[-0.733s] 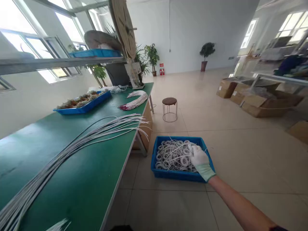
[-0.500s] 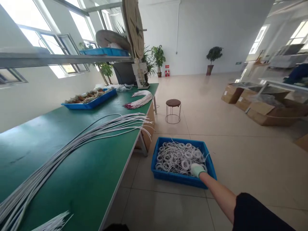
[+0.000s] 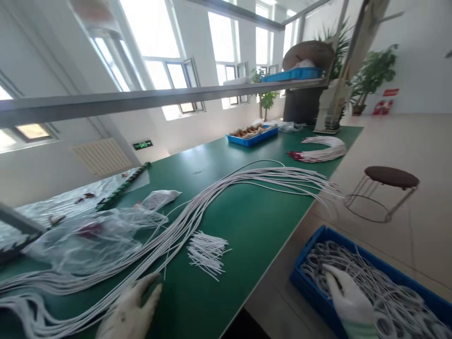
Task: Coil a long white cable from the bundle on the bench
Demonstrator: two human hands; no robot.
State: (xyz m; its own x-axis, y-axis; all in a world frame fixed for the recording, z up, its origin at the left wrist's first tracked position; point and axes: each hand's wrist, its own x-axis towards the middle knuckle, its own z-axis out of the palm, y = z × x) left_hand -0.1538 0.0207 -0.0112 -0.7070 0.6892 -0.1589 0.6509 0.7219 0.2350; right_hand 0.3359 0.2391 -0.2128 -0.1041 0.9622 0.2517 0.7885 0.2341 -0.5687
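Coiled white cables [image 3: 367, 268] fill a blue bin [image 3: 310, 302] beside the table [image 3: 254, 230]; the gloved right hand [image 3: 349, 296] is over them, its grip parted between thumb and forefinger. The gloved left hand [image 3: 129, 310], grip likewise spread, is at the long white cables [image 3: 212, 190] along the table, near short white strands [image 3: 206, 252] and a clear plastic bag [image 3: 95, 242]. A stool [image 3: 391, 176] stands beyond the bin.

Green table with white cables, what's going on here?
A person's left hand, gloved and open, is beside the long white cable bundle on the green table. Their right hand, also gloved and open, is over coiled cables in the blue bin. Short white strands lie beside the bundle. Whether either hand touches any cable is unclear.
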